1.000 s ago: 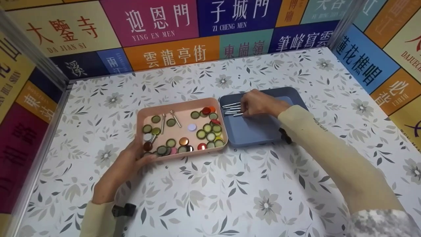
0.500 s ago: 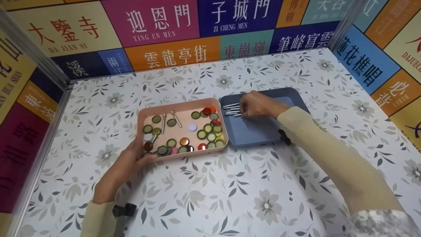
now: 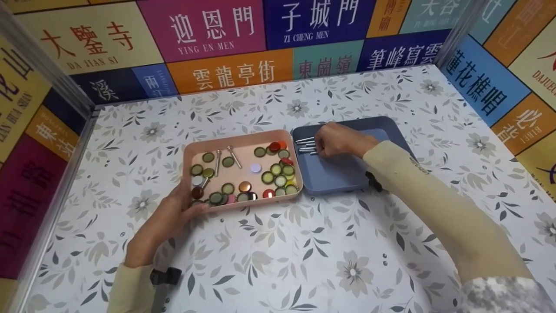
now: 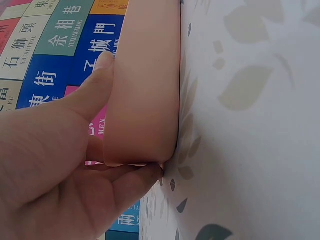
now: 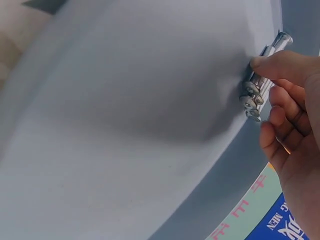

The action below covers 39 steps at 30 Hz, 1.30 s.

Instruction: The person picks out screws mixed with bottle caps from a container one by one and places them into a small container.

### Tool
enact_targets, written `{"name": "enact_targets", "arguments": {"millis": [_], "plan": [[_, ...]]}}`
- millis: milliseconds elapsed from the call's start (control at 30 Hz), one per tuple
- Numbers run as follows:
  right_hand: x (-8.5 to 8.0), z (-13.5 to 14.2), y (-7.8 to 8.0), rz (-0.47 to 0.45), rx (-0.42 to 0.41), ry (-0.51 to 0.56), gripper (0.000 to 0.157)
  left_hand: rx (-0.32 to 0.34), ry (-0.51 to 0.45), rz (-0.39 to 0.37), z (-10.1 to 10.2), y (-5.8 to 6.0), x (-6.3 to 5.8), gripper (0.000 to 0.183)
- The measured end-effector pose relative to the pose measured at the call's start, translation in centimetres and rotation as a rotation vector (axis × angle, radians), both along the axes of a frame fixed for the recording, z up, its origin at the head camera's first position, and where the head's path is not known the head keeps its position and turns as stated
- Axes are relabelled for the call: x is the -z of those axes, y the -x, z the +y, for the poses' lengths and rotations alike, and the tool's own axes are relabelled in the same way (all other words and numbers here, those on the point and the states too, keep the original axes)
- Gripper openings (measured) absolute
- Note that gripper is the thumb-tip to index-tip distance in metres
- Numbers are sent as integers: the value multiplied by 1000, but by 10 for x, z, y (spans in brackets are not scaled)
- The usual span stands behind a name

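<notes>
In the head view my left hand (image 3: 169, 213) holds the near left corner of a pink tray (image 3: 236, 138). The left wrist view has the thumb along one edge of the tray wall (image 4: 145, 90) and fingers against its end. Inside that tray lie many bottle caps (image 3: 268, 177) and 3 metal screws (image 3: 233, 156). To the right, touching it, stands a blue-grey tray (image 3: 339, 174). There my right hand (image 3: 341, 140) pinches several silver screws (image 5: 254, 95) at the left side, thumb on top and fingers curled behind. The hand hides part of the screws.
A white tablecloth (image 3: 278, 261) with grey leaves and flowers covers the table. Panels of coloured signs (image 3: 230, 69) enclose the back and both sides. Each wrist wears a dark strap with a small black device (image 3: 167, 276).
The right hand has shifted very slightly to the left over the screws in the blue-grey tray. The left hand and the pink tray stay where they were.
</notes>
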State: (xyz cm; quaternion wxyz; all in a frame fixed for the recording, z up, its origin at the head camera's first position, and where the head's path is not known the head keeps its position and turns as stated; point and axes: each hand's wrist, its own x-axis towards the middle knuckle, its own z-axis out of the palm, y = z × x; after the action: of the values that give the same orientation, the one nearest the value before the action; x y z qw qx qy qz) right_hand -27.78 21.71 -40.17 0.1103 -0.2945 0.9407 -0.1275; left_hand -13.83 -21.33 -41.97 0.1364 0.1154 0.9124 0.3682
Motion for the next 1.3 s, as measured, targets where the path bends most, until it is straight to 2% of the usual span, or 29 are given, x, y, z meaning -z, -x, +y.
{"name": "enact_targets", "arguments": {"millis": [267,500,700,933,1100,1300], "plan": [[-5,-6,1,24,-21,11,2,-7,-3,-14,0,1,-2,94],[-8,-19,1,33,-32,80,6,0,-35,-2,1,1,-1,95],[-9,-32,0,82,-54,135,7,-6,-14,-12,0,0,0,96],[-11,-48,-2,128,-94,186,13,27,0,61,-1,0,3,98],[-14,-61,-3,111,-104,205,20,11,-10,27,0,1,2,99],[-15,-75,-4,83,-101,212,20,7,-12,2,0,0,1,98]]}}
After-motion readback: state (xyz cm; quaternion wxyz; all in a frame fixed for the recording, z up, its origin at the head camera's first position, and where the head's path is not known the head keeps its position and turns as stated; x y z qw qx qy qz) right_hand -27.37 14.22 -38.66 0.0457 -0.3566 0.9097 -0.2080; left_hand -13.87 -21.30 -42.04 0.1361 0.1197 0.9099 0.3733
